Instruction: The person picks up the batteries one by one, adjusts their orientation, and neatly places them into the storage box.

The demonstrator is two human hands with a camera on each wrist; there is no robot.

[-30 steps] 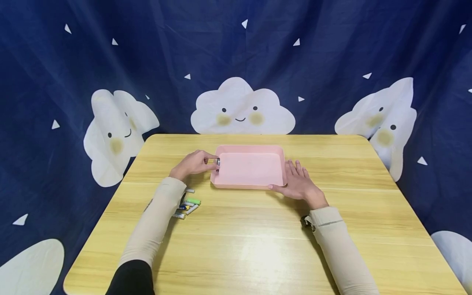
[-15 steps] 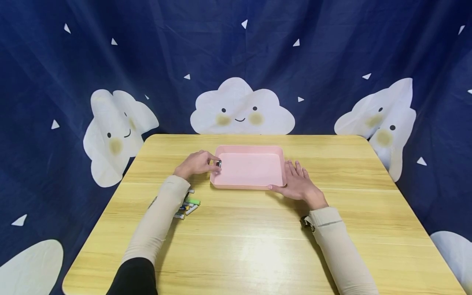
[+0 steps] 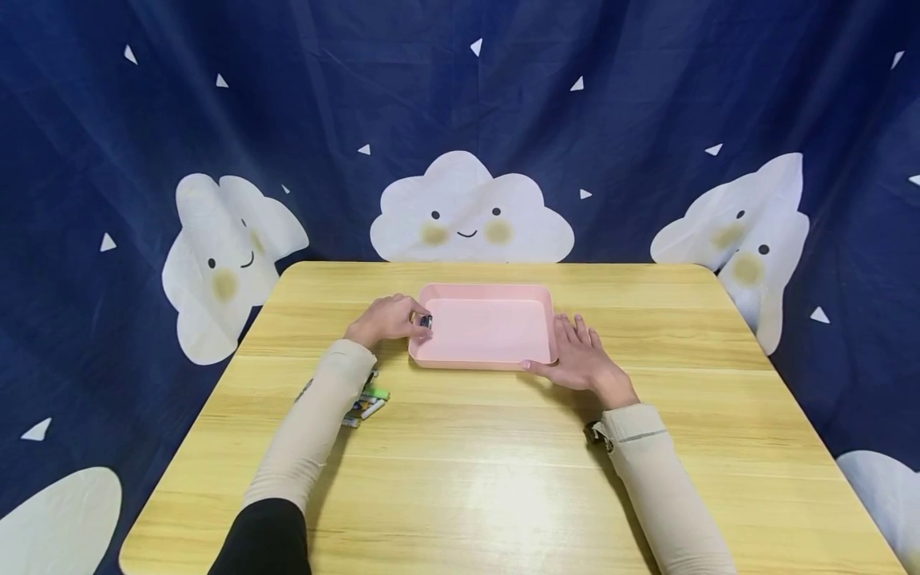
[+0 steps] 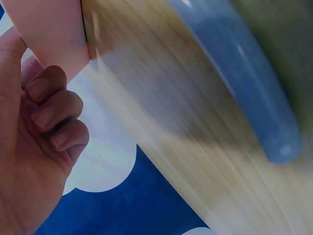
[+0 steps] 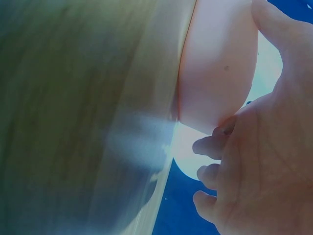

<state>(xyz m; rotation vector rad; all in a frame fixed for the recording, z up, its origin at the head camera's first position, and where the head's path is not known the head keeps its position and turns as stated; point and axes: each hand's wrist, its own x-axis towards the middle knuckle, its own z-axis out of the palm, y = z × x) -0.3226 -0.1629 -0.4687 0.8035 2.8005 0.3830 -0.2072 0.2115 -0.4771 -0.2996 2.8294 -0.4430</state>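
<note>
A shallow pink tray (image 3: 490, 329) lies on the wooden table in the head view. At its left end my left hand (image 3: 386, 319) pinches a small dark and silver battery (image 3: 426, 321) between thumb and finger, just inside the rim. In the left wrist view, that hand's other fingers (image 4: 57, 110) curl beside the tray wall (image 4: 51, 29), and the battery is hidden. My right hand (image 3: 580, 359) rests with fingers spread against the tray's right end, its thumb at the near corner. The right wrist view shows this palm (image 5: 266, 161) beside the tray wall (image 5: 220, 58).
Several loose batteries (image 3: 374, 408), white and green among them, lie in a pile partly hidden by my left forearm (image 3: 316, 423). The wooden table (image 3: 503, 479) reaches back to a dark blue cloud-patterned curtain (image 3: 316, 104).
My left hand has shifted slightly right, carrying the battery a little further over the tray's left end. Less of the battery shows now. The right hand and the tray stay put.
</note>
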